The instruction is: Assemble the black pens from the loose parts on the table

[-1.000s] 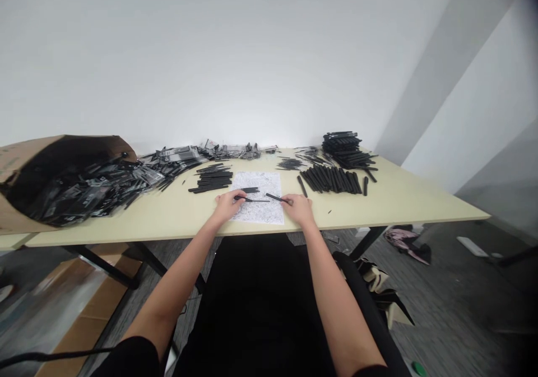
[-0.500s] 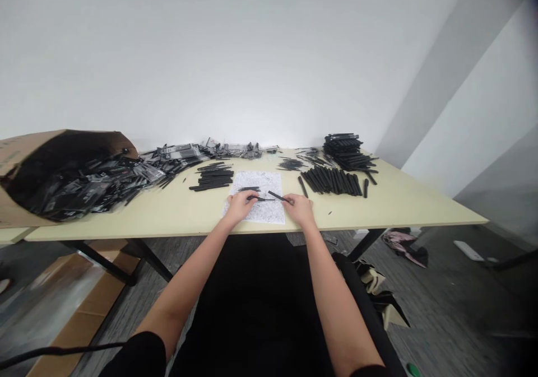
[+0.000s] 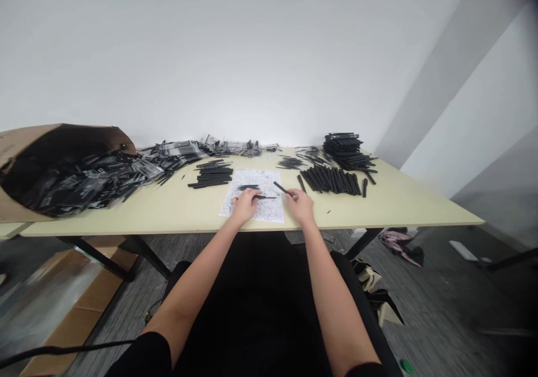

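Observation:
My left hand (image 3: 246, 204) is closed on a slim black pen (image 3: 265, 197), whose thin end points right above a sheet of paper (image 3: 269, 215) covered in dark scribbles. Closed too, my right hand (image 3: 300, 204) grips a black pen barrel (image 3: 280, 187) that slants up to the left. The two pieces are apart. Just beyond my left fingers, a small bunch of thin black sticks (image 3: 247, 187) lies on the paper. My fingers partly cover both held pieces.
Left on the table (image 3: 378, 212), an open cardboard box (image 3: 25, 136) spills black plastic packets (image 3: 179, 148). Black sticks (image 3: 212, 175) lie left of the paper; a row of black barrels (image 3: 332, 180), thin parts (image 3: 290, 163) and a stacked pile (image 3: 342, 143) lie to its right.
My hands have moved slightly apart, and the pen and barrel with them. The left hand shifted a little right over the paper, which has turned slightly.

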Action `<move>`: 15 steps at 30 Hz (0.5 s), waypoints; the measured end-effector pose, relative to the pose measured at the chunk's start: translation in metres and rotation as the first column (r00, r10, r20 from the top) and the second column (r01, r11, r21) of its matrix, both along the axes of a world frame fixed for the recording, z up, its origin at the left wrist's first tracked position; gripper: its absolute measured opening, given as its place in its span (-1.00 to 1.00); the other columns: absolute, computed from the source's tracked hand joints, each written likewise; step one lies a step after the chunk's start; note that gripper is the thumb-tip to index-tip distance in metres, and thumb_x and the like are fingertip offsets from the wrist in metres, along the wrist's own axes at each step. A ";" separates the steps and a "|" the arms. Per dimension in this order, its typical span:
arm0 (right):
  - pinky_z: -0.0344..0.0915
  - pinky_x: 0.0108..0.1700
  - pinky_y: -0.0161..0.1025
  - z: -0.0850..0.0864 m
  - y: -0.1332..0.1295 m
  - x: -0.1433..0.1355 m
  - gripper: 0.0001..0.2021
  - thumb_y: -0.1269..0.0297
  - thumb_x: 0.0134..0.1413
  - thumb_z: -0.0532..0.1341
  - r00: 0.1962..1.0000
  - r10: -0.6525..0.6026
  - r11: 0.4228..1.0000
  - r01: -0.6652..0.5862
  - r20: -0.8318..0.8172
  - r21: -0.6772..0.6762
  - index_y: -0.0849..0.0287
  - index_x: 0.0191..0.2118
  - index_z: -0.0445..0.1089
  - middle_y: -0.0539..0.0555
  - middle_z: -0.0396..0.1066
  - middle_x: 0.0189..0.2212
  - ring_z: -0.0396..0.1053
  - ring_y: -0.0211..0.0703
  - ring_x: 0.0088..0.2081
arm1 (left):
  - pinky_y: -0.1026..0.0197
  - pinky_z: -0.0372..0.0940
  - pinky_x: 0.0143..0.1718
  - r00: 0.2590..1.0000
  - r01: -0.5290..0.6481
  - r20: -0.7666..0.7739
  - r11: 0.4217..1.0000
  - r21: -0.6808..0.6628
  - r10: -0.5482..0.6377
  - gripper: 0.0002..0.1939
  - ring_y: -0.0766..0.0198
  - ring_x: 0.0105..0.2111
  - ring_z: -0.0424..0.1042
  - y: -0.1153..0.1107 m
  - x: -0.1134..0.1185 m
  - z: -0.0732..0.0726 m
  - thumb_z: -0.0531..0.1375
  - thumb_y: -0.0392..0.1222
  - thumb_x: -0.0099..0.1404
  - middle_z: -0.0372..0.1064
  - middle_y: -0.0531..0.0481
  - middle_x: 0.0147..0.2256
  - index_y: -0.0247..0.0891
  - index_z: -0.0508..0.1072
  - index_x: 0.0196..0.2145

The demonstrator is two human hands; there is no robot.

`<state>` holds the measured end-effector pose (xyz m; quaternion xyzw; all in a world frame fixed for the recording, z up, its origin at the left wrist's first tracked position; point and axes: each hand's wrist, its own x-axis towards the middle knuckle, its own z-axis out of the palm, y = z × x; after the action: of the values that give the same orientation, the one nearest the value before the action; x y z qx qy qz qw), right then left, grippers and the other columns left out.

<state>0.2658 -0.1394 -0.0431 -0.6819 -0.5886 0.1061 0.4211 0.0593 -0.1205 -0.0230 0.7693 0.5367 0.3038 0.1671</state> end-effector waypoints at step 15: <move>0.32 -0.03 -0.11 -0.008 0.008 0.006 -0.59 0.09 0.16 0.07 0.981 -0.035 0.996 0.050 -0.190 0.074 0.21 -0.03 0.47 0.23 0.54 -0.08 0.46 -0.03 -0.21 | 0.07 0.29 0.11 0.889 -0.155 0.447 0.985 0.080 0.104 -0.70 0.14 0.07 0.38 0.019 -0.010 -0.016 -0.02 -0.36 0.38 0.33 -0.17 0.04 -0.23 0.36 0.01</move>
<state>0.2716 -0.1314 -0.0512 -0.6641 -0.5350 0.1383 0.5035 0.0493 -0.1015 -0.0388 0.6512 0.5169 0.5104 0.2196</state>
